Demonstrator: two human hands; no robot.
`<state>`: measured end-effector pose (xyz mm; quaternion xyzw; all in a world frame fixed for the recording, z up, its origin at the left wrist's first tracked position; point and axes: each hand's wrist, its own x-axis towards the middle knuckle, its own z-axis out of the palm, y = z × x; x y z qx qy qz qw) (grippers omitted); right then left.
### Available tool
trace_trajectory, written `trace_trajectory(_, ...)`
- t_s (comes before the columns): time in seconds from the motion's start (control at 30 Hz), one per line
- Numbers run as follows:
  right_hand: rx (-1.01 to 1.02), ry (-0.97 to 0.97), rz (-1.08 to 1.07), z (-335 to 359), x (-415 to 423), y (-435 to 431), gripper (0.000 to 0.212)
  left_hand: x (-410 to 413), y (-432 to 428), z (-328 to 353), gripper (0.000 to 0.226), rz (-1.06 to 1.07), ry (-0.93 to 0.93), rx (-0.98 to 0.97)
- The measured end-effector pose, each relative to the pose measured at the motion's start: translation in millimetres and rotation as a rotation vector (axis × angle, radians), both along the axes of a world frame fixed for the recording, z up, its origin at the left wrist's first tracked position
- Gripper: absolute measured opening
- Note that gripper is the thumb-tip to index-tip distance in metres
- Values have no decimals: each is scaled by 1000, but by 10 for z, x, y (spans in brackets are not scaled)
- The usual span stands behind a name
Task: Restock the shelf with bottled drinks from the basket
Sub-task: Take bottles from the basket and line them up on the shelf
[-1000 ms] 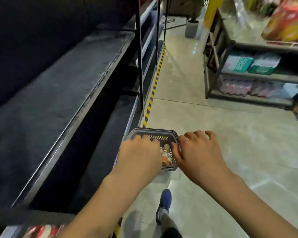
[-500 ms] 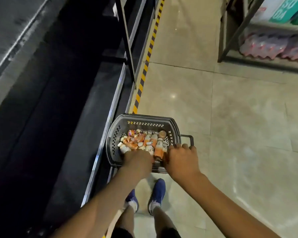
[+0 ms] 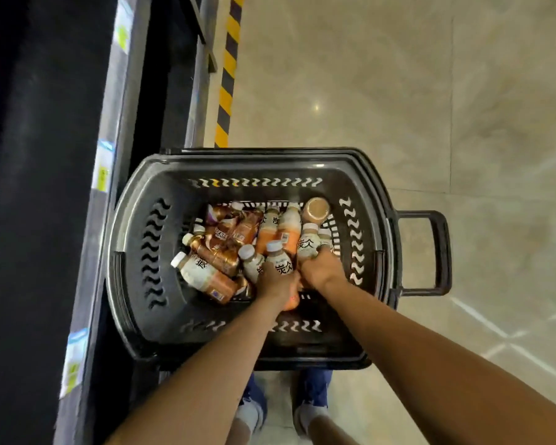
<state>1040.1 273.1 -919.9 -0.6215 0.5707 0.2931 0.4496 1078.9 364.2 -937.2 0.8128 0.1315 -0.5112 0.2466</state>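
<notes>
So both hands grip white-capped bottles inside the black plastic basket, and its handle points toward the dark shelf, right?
Not right: the head view shows the handle of the black plastic basket pointing away from the dark shelf, toward the tiled floor. The rest holds.

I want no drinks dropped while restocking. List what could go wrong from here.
1. The left hand grips a white-capped bottle, the right hand a second bottle, close together; lifted at once they may knock and slip.
2. The other bottles lie in a loose heap in the basket; pulling two out could make it shift.
3. The basket stands right before the shoes: a possible trip.
</notes>
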Motion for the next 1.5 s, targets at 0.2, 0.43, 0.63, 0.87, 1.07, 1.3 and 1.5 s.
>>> trace_trajectory(0.2,-158,60,-174,-956,143,51,106,-134,-81,-739,72,-10,-229,226)
trace_trajectory(0.43,-115,114,-66,-1124,115,-201,101,-175,-110,-917,86,171,-156,111)
trace_trajectory(0.63,30,0,-228,-542,-98,-225,108,-68,-11,-478,40,301,1,-140)
trace_trajectory(0.87,-17,-257,-297,1436,-106,-167,78,273,64,1510,25,281,66,-327)
trace_trajectory(1.07,-80,-473,-230,3780,-107,86,29,364,398,3960,49,376,-168,-417)
trace_trajectory(1.3,-172,-754,-160,5899,-51,450,24,237,828,6040,42,408,-436,-599)
trace_trajectory(1.5,-93,-915,58,6779,-200,852,25,-34,1365,7166,32,461,-714,-510)
